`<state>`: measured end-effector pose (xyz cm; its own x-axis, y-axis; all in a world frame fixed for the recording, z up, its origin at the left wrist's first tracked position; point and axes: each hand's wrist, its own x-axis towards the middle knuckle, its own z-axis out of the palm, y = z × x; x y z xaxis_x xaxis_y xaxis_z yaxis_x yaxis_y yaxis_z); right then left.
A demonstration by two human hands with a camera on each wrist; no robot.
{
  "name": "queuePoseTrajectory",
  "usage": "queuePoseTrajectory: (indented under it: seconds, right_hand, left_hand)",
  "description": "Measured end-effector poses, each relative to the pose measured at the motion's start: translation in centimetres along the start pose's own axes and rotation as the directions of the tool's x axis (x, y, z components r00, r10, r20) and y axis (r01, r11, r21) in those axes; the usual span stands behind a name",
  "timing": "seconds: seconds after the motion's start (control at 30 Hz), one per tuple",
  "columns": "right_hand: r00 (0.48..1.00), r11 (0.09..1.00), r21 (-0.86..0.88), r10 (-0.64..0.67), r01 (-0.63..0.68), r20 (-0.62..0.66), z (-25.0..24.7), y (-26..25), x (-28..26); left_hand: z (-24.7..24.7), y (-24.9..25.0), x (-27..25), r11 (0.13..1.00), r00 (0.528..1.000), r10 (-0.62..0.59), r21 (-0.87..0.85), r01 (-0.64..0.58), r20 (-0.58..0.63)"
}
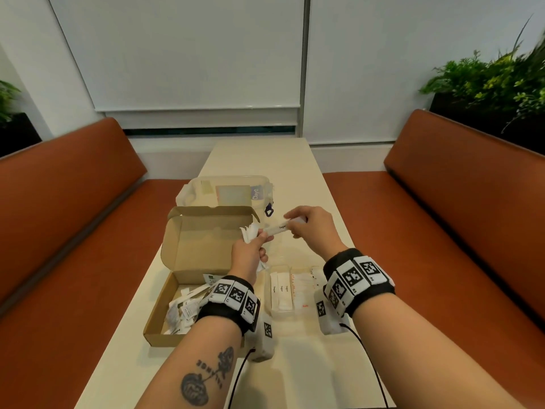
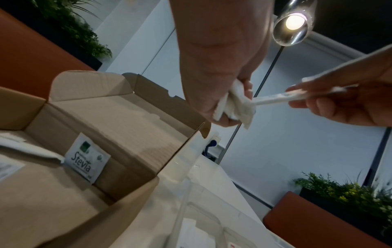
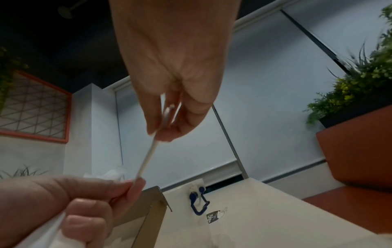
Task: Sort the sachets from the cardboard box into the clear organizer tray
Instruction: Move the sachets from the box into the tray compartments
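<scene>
Sachets (image 1: 184,309) are lying loose in the cardboard box (image 1: 165,317) at the left of the pale table (image 1: 295,364), its lid standing open behind them, and a Stevia packet (image 2: 86,159) is leaning against the box's back wall. Moving right, we are seeing the left hand (image 1: 249,252) raised over the box, its fingers curling round a bunch of white sachets (image 2: 237,104). Between the hands a long sugar stick (image 1: 278,227) is stretching across, its left end resting at the left thumb and its right end being pinched by the right hand (image 1: 315,228). Below the right wrist the clear organizer tray (image 1: 280,312) is sitting on the table just right of the box, holding sugar sticks (image 1: 281,287) in its left compartment.
</scene>
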<state>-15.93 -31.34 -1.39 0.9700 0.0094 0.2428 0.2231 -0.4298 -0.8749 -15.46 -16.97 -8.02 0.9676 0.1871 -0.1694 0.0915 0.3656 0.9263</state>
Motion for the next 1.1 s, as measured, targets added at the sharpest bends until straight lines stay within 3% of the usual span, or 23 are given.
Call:
queuePoseTrajectory:
  seconds: [0.1,0.27,0.43,0.53,0.7,0.8,0.97,1.1]
  right_hand:
    - [1.000,0.999,-0.031,0.018,-0.017,0.015,0.0,0.5,-0.3]
    - [0.974,0.984,-0.022,0.175,-0.174,0.145,0.7,2.1,-0.7]
    - [0.968,0.963,0.122,0.226,-0.239,0.112,2.1,4.1,-1.2]
    - [0.952,0.953,0.094,0.273,-0.287,0.138,3.0,5.3,-1.5]
    - [0.906,0.910,-0.044,0.414,-0.412,0.091,4.6,7.1,-1.8]
    - [0.887,0.881,-0.173,0.456,-0.440,0.067,5.8,7.6,-1.9]
    - [0.916,0.782,-0.550,0.395,-0.294,0.071,7.6,8.1,-2.2]
    - [0.929,0.708,-0.683,0.351,-0.183,0.115,8.1,8.5,-2.0]
  left_hand:
    - [-0.2,-0.1,0.1,1.000,1.000,0.002,-0.001,-0.002,-0.015]
    - [-0.6,-0.3,0.3,0.997,0.999,0.048,0.066,-0.047,-0.025]
    - [-0.5,-1.0,0.4,0.986,0.999,0.036,0.165,-0.040,0.028]
    - [-0.7,-1.3,0.6,0.979,0.999,0.032,0.202,-0.035,0.016]
    - [-1.4,-1.4,1.3,0.971,0.999,0.009,0.238,0.003,-0.049]
    - [-1.5,-0.9,1.4,0.987,0.999,0.001,0.162,0.005,-0.039]
    - [-1.9,0.1,1.7,0.995,1.000,0.010,0.103,-0.008,-0.021]
    - [-2.4,0.4,1.8,0.992,1.000,0.028,0.122,-0.026,-0.014]
